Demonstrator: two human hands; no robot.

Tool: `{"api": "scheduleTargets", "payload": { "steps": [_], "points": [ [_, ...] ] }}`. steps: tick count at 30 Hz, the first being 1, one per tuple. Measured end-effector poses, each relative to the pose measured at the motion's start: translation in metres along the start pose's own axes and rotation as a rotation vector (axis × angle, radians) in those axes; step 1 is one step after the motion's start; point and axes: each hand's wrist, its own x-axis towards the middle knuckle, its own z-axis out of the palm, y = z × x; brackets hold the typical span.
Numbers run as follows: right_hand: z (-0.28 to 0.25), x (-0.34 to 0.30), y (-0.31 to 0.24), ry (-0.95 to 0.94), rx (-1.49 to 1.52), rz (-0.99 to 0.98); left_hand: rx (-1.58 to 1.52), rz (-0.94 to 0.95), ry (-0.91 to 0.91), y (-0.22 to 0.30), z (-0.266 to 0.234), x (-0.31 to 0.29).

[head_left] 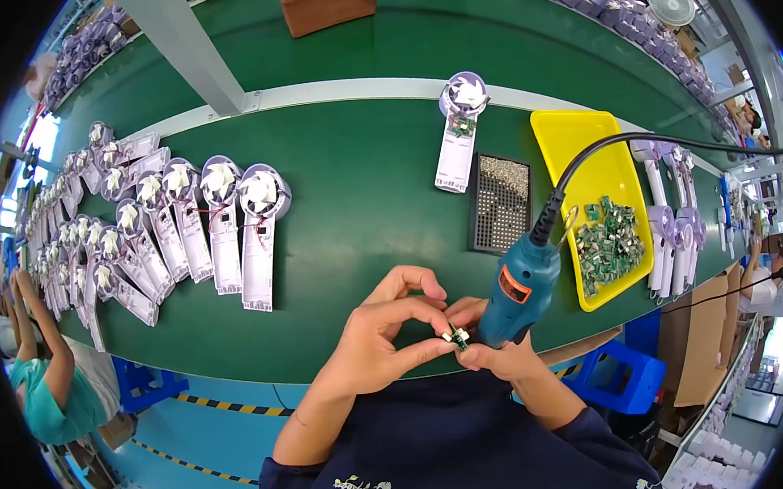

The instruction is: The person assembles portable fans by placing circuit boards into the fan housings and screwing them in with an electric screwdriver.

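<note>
From the head view, my left hand pinches a small white and green part between thumb and forefinger, its grip pressed together on that piece at the near edge of the green table. My right hand wraps around a teal electric screwdriver, its grip closed on the lower body of the tool, with the tip just beside the small part. A black cable runs from the top of the screwdriver toward the far right.

Right of the screwdriver lies a yellow tray holding a heap of small green circuit boards. Between the tray and the middle of the table sits a black screw tray, and beyond it one white handheld fan shell lies open. On the left, a row of similar fan shells is laid out side by side. At the far left edge, another person's arm reaches onto the table.
</note>
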Motion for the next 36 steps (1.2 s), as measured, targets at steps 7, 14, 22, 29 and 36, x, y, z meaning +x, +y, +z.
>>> {"api": "scheduleTargets", "payload": {
  "steps": [7,14,22,29,36],
  "points": [
    [0.005,0.001,0.007,-0.013,-0.128,-0.105,-0.006,0.045,0.034,0.001,0.000,-0.001],
    [0.002,-0.002,0.015,-0.002,0.021,-0.088,0.160,0.022,0.064,-0.002,-0.003,-0.005],
    [-0.004,0.004,0.024,-0.110,-0.059,-0.104,0.117,0.061,-0.044,-0.006,-0.011,-0.004],
    [0.000,0.008,0.021,-0.124,-0.052,-0.095,0.163,0.068,-0.032,-0.010,-0.015,-0.008],
    [0.001,0.014,0.016,-0.027,-0.080,-0.134,1.139,0.302,0.547,0.040,-0.059,-0.020]
  ]
}}
